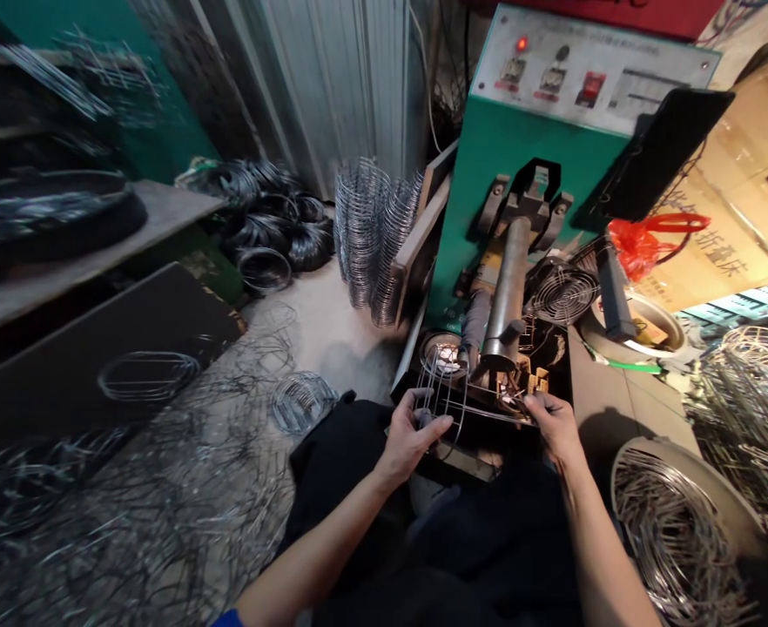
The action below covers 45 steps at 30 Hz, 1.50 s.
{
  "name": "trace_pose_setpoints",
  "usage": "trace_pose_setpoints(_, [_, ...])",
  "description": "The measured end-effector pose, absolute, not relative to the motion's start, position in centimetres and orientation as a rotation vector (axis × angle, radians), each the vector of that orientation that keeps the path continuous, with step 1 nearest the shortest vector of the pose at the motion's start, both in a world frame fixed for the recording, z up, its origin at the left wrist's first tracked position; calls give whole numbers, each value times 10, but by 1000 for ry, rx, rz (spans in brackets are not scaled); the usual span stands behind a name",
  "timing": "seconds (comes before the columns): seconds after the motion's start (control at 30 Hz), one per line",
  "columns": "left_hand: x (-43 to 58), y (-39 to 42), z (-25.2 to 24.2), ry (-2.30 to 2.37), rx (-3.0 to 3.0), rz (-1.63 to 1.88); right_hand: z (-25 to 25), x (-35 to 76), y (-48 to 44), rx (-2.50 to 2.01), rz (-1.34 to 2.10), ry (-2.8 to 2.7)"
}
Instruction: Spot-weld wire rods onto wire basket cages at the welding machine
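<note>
My left hand (415, 433) grips a small wire rack (448, 396) by its near edge, fingers closed around the thin rods. A few straight wires run from the rack toward my right hand (552, 424), whose thumb and fingers pinch their right ends. Both hands are low in front of the green welding machine (521, 174). Its thick metal arm (509, 287) points down toward me, just beyond the wires. Behind the rack sits a small round dish (433, 344) with white bits in it.
Stacks of wire rings (363, 226) stand by the metal wall. Loose wire pieces (188, 488) litter the floor at left, beside a dark board (97, 348). A basin of bent wires (671, 531) is at right. A black phone-like slab (671, 148) hangs by the machine.
</note>
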<state>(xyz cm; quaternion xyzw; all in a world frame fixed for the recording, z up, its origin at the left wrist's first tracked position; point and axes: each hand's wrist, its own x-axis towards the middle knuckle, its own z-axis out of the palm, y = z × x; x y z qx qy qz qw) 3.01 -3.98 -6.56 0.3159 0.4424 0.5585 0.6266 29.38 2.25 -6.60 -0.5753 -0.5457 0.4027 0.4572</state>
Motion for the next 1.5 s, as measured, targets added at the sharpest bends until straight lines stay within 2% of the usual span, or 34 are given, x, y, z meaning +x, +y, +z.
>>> trace_pose_setpoints(0.47, [34,-37,-68,1010,731,1281,-66,297,23,-1385,1046,-1232])
trace_pose_setpoints(0.77, [34,-34,-66,1020,712,1275,-83,303,29,-1328,1045,-1210])
trace_pose_setpoints(0.97, [24,-55,-62,1022,581,1272,-79,327,-10,-1371,1013,-1425])
trace_pose_setpoints(1.13, [-16,-76,-38,825,636,1027,-72,335,-49,-1529,1400,-1355])
trace_pose_setpoints(1.23, [-46,-81,-30,775,697,1019,-74,326,-58,-1592,1626,-1314])
trace_pose_setpoints(1.33, [-62,-93,-46,842,602,1027,-88,314,-65,-1564,1781,-1321])
trace_pose_setpoints(1.5, [-54,-148,-96,975,590,729,-112,313,-71,-1630,1840,-1458])
